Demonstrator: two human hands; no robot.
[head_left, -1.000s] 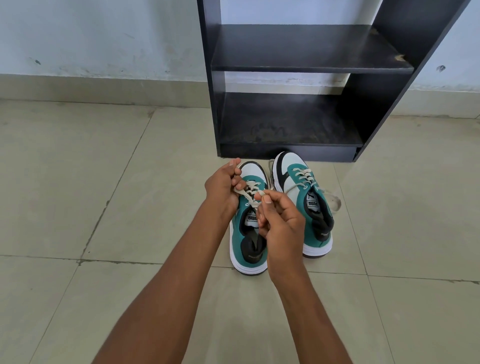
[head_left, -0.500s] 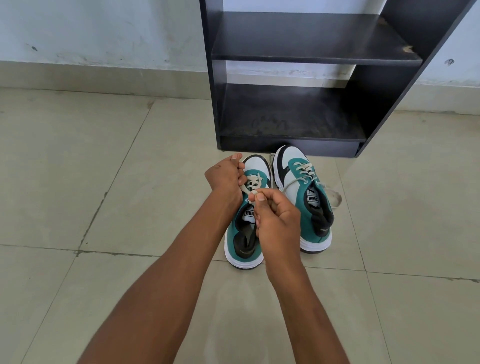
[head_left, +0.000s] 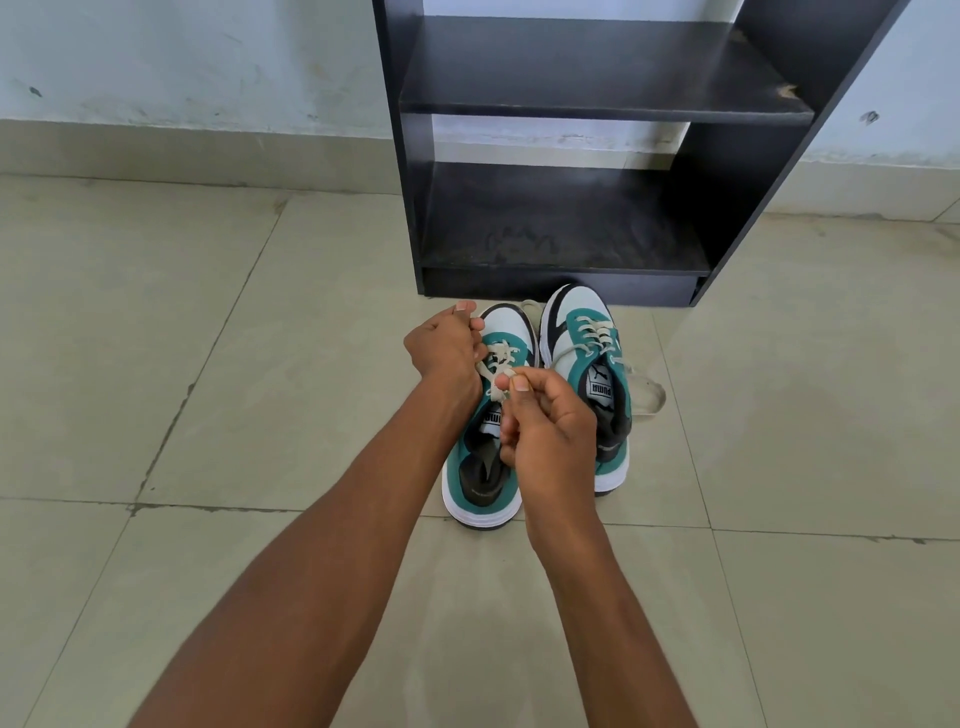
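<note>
Two teal, white and black sneakers stand side by side on the tiled floor, toes toward a shelf. Over the left sneaker (head_left: 480, 483) both hands work its cream lace (head_left: 500, 361). My left hand (head_left: 447, 348) is curled at the shoe's left side and grips one lace end. My right hand (head_left: 550, 426) hovers above the tongue and pinches the other lace end between thumb and fingers. The right sneaker (head_left: 587, 358) stands untouched, its laces loose and one end trailing onto the floor.
A black open shelf unit (head_left: 561, 228) stands against the pale wall right behind the shoes, its two visible shelves bare. Beige floor tiles (head_left: 208, 364) spread out to the left, right and front.
The view has shifted slightly and the hands sit a little lower on the shoe. My right hand has drawn the lace end back toward me; my left hand keeps its grip.
</note>
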